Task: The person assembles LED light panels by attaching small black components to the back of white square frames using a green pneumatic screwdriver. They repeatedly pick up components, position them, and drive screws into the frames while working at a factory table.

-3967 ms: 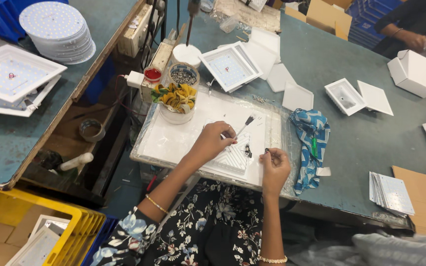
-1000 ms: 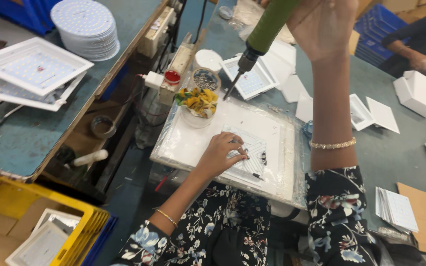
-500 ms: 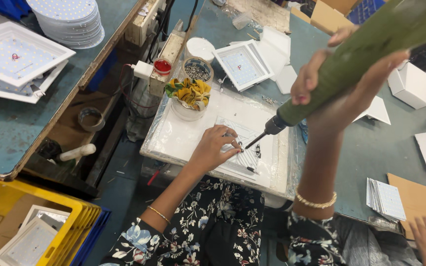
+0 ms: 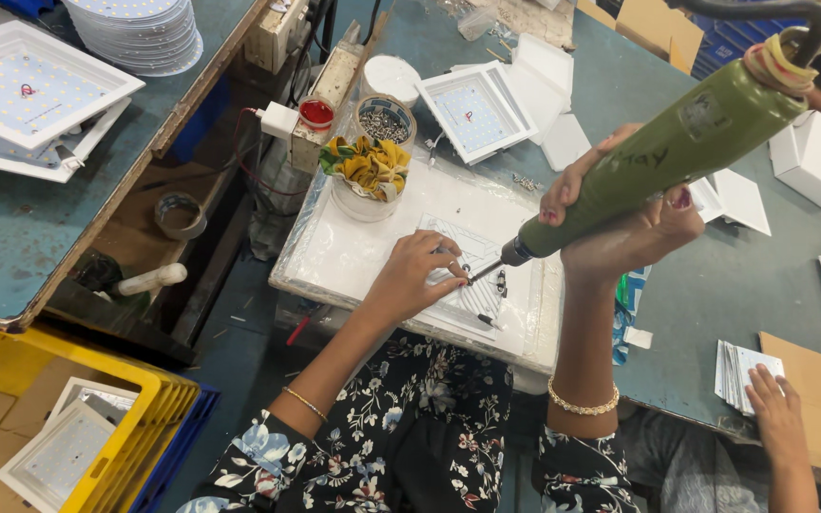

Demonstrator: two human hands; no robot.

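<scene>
My right hand (image 4: pixel 620 223) grips a green electric screwdriver (image 4: pixel 662 157), tilted down to the left, its bit tip at a white finned panel part (image 4: pixel 467 285). My left hand (image 4: pixel 415 275) rests on that part with its fingertips pinched right beside the bit. What the fingers pinch is too small to tell. The part lies on a white plastic-covered work board (image 4: pixel 353 252) at the table's near edge.
A cup of screws (image 4: pixel 384 119), a red-lidded pot (image 4: pixel 316 112) and a cup with yellow cloth (image 4: pixel 365 166) stand behind the board. Square light panels (image 4: pixel 475 109) lie beyond. Another person's hand (image 4: pixel 776 404) rests at lower right. A yellow crate (image 4: pixel 97 427) sits lower left.
My right hand went up, took the hanging green screwdriver and brought it down to the part. My left hand stayed on the part.
</scene>
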